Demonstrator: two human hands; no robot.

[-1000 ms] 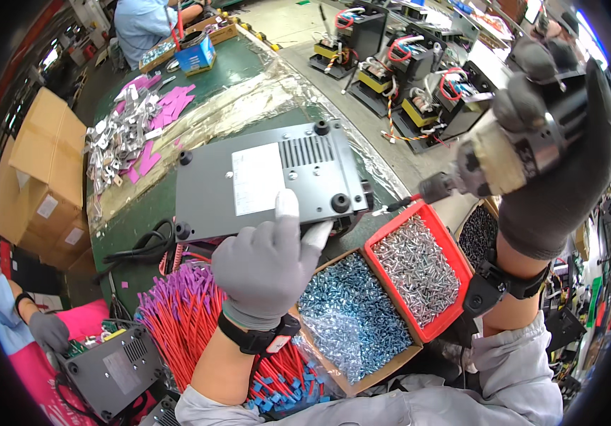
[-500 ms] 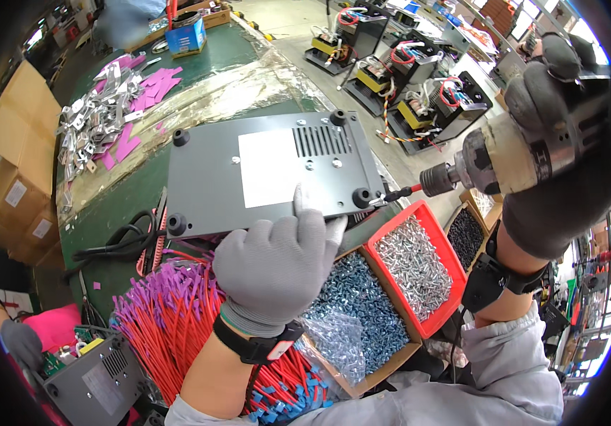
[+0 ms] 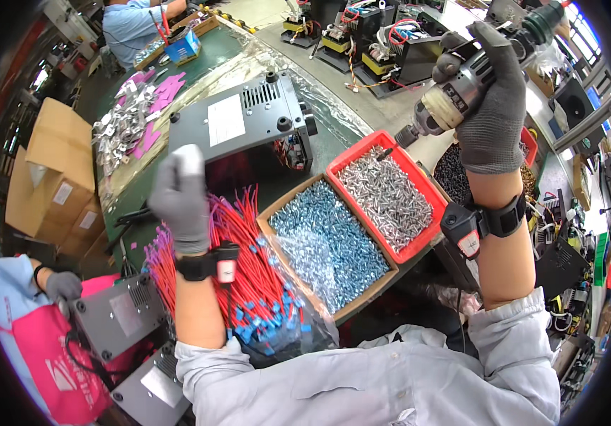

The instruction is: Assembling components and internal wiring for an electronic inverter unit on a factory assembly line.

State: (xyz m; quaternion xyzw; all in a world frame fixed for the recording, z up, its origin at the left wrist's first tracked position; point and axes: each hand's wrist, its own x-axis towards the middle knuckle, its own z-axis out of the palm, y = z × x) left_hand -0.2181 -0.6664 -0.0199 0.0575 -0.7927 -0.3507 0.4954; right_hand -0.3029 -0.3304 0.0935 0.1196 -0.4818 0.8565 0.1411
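My right hand point(image 3: 494, 117), in a dark grey glove, grips a power screwdriver point(image 3: 447, 106) with a taped silver body. Its bit points down to the left into a red tray point(image 3: 437, 238) of silver screws point(image 3: 387, 199). Whether a screw sits on the bit is too small to tell. My left hand point(image 3: 180, 195), in a light grey glove, is blurred by the near left corner of a dark metal case point(image 3: 249, 135). That case has rubber feet, a white label and vent slots on its upper face; its near side is open, showing parts inside.
A cardboard box of bluish screws point(image 3: 334, 245) stands beside the red tray. Red wires point(image 3: 241, 263) lie bundled near my left forearm. Metal brackets point(image 3: 124, 124) pile at the far left. A co-worker's gloved hand point(image 3: 64, 286) is at lower left by another case point(image 3: 121, 319).
My right hand has brought the screwdriver from the case's corner to the red tray. My left hand has left the case's top and moved left. The whole view has shifted.
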